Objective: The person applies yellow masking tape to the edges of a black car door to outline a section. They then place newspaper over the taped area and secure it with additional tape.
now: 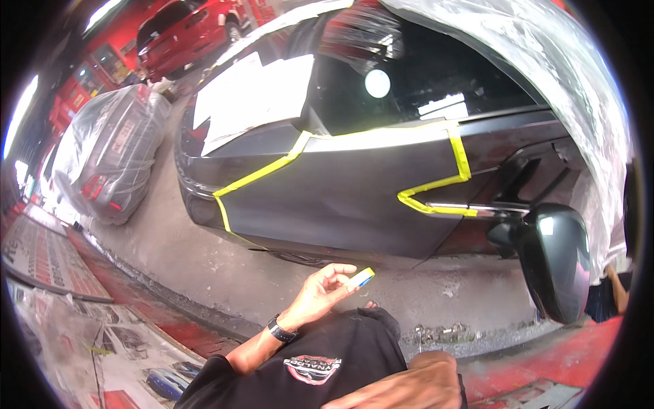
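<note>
My left hand [317,294], a watch on its wrist, pinches a small roll of yellow masking tape [364,277] between thumb and fingers. It is in front of the lower side of a dark car, apart from the bodywork. Strips of yellow tape [266,168] outline a dull dark body panel [320,198] of this car, with a pointed corner of tape [409,198] towards the side mirror [555,262]. Low in front of my dark shirt is my right hand [409,387], fingers stretched out, with nothing seen in it. Its fingertips run to the picture's lower edge.
White paper sheets [255,99] cover part of the car at the left; clear plastic film [579,75] drapes its right side. A plastic-wrapped car [112,153] stands farther left, a red vehicle [187,37] behind. Another person's arm [618,292] shows at far right.
</note>
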`<state>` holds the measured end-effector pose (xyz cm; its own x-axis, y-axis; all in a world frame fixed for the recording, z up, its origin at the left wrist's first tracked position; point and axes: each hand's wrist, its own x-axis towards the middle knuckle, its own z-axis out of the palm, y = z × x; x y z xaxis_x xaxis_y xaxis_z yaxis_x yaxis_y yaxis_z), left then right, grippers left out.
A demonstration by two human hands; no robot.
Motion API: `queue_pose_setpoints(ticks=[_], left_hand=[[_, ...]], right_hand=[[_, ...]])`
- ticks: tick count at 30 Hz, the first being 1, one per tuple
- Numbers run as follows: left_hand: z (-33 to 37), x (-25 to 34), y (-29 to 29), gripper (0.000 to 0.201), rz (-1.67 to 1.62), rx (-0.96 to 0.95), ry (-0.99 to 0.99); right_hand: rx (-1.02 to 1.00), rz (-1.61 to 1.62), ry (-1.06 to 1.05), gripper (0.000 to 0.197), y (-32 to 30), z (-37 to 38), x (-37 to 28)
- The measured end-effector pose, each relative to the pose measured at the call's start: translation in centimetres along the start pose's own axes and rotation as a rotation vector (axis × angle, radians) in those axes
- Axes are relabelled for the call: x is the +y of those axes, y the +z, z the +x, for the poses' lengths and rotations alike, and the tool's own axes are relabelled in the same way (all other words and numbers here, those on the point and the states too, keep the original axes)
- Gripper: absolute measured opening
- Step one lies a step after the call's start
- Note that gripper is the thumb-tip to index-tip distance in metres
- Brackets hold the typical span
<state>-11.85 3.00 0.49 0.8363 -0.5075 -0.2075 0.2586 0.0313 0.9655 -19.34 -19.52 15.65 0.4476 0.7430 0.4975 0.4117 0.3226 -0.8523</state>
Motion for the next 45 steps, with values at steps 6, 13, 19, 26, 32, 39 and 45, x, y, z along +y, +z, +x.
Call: queue_pose_setpoints(ticks=[6, 13, 19, 26, 32, 39, 45], left_hand=[[-0.8, 5.1, 0.2, 0.051, -0.132, 0.111, 0.077], [-0.8, 5.2, -3.8, 0.049, -0.127, 0.007, 0.200], [4.1, 13.3, -20.0, 0.020, 0.739, 0.088, 0.458], [21.4, 22.5, -31.3, 0.042, 1.248, 0.161, 0.747], [25.6, 21.0, -31.8, 0.034, 1.478, -0.070, 0.754], [22.9, 21.3, -31.0, 0.026, 1.308, -0.113, 0.748], [21.1, 20.7, -29.0, 0.020, 1.239, -0.126, 0.903]], right_hand=[[0.481, -0.475, 0.035, 0.053, -0.2, -3.2, 1.5], [0.854, -0.685, 0.397, 0.040, 6.0, 1.4, 14.6], [1.137, -0.539, 0.537, 0.035, 11.5, 5.9, 16.8], [1.280, -0.641, 0.809, 0.025, 16.0, 7.7, 18.0], [1.477, -0.662, 1.189, 0.030, 19.4, 5.0, 15.9], [1.808, -0.826, 1.279, 0.029, 21.6, 1.7, 13.7], [1.744, -0.921, 1.189, 0.027, 20.2, 1.1, 14.0]])
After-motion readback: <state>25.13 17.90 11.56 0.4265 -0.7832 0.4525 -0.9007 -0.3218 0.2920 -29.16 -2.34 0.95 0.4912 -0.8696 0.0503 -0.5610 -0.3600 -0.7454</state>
